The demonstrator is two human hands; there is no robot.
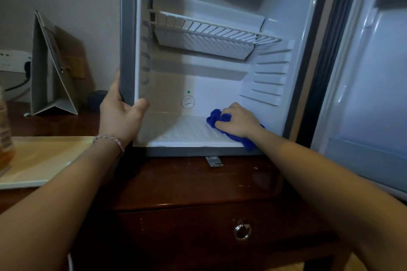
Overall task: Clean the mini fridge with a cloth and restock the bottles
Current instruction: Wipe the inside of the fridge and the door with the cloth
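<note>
The mini fridge stands emptied on the wooden surface, door open, my left hand gripping its frame, my right hand pressing the blue cloth on its floor; restocking remains, I judge.

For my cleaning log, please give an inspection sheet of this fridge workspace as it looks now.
Surface: dark wooden cabinet, scuffed top, ring-pull drawer.
Job's things: mini fridge open, no bottles inside; wire shelf in place; blue cloth on the fridge floor; a bottle partly visible at far left.
Clutter: cream tray; folded card stand.
Grips: left hand grips the fridge's front edge; right hand holds the cloth.
Cables: black cable at wall socket.
Surroundings: plain wall.
</note>
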